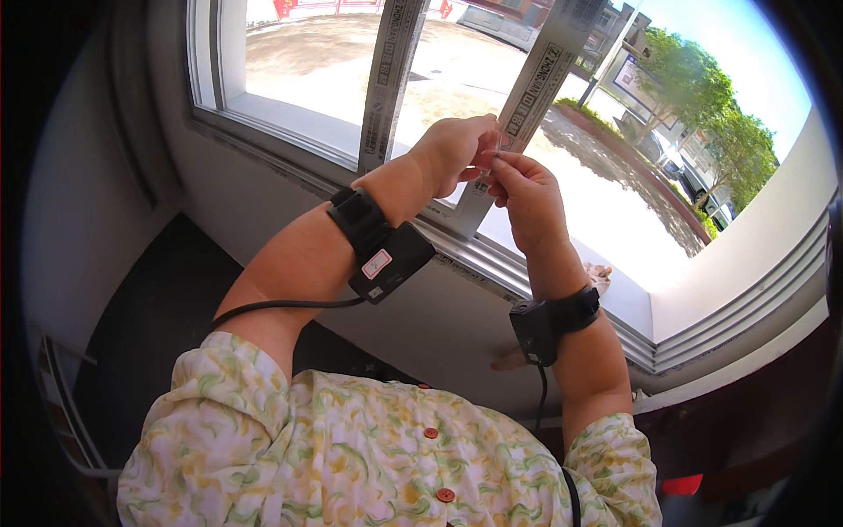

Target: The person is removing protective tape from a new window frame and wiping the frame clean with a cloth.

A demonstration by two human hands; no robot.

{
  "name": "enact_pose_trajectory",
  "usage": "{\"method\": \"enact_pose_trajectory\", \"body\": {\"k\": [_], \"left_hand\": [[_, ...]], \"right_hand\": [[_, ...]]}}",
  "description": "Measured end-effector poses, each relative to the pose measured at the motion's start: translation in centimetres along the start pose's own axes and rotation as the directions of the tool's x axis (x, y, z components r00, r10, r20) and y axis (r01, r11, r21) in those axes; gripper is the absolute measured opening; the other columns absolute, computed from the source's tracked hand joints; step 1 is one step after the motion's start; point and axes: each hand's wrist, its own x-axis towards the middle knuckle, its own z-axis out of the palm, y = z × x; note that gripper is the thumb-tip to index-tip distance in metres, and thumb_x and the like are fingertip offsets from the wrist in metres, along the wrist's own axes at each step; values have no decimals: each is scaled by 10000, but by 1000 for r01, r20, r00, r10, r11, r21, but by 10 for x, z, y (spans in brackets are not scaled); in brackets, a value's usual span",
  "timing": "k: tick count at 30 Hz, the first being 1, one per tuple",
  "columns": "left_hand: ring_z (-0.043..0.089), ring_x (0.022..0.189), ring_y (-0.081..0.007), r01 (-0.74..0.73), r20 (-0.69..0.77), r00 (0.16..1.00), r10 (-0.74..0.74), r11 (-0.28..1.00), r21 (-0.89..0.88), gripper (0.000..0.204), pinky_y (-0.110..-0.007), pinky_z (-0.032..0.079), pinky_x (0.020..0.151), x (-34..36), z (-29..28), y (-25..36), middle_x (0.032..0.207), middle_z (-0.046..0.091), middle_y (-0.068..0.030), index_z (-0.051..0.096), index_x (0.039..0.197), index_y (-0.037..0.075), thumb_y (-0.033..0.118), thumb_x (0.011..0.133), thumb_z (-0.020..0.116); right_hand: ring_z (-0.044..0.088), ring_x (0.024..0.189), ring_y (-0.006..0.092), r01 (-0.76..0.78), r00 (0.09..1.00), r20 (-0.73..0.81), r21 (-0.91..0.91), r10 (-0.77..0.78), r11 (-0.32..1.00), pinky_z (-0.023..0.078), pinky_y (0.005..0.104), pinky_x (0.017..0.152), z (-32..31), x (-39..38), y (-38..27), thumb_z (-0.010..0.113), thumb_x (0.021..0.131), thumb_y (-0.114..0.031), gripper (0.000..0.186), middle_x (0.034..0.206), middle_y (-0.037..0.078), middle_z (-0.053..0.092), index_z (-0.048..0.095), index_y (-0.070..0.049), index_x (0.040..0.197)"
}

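Both hands meet at a grey window sash bar (536, 88) that carries a printed protective strip. My left hand (450, 154) is closed, its fingers curled near the bar and partly hidden. My right hand (531, 195) pinches thumb against forefinger close beside the left fingertips. Between the hands shows a small clear, shiny piece (503, 138), perhaps film; its exact kind is too small to tell. A second sash bar (383, 88) stands to the left of my left hand.
Sliding tracks (474, 262) run along the sill below my hands. A crumpled pale thing (600, 276) lies on the sill behind my right wrist. Black strapped boxes with cables sit on both forearms, the left box (392, 263) and right box (533, 332). Something red (681, 485) is at lower right.
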Motion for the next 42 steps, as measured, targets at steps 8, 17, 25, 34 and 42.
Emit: {"method": "enact_pose_trajectory", "body": {"k": [8,17,25,34,42], "left_hand": [[465,636,-83,-143,-48,987,154,973,180,202,-215,394,549,-13,-11,-1,720,528,-7,625,910,20,214,856,612],[420,547,-42,-151,119,986,113,908,391,295,-180,370,494,-34,-19,-56,639,500,23,609,800,35,315,891,597],[483,599,-54,-172,226,972,68,860,481,138,-192,411,540,-54,-42,-77,672,548,-8,598,822,8,127,882,560],[583,878,-368,-503,511,858,52,285,816,211,-398,463,826,-96,-111,-123,878,623,-135,597,1036,60,69,850,496],[588,795,-334,-309,301,951,72,254,916,153,-410,469,698,-100,-111,-111,843,619,-135,588,848,55,206,853,561]], "right_hand": [[570,684,79,108,987,135,-191,-83,976,459,213,608,6,-27,-3,584,865,-101,159,764,36,639,646,25,939],[588,588,138,170,985,110,-658,-130,734,471,261,570,-13,-25,35,681,781,-208,192,644,55,624,657,-18,796],[587,626,119,94,947,291,-655,136,750,479,260,601,-20,-37,42,667,786,-170,182,689,55,634,661,-5,863],[571,660,93,17,996,-59,-577,-62,817,497,224,604,-41,-7,9,666,828,-184,233,770,37,618,639,6,960],[563,641,97,69,980,-105,-620,-170,781,474,218,569,-29,23,20,687,810,-185,312,819,45,590,583,-4,1042]]}}
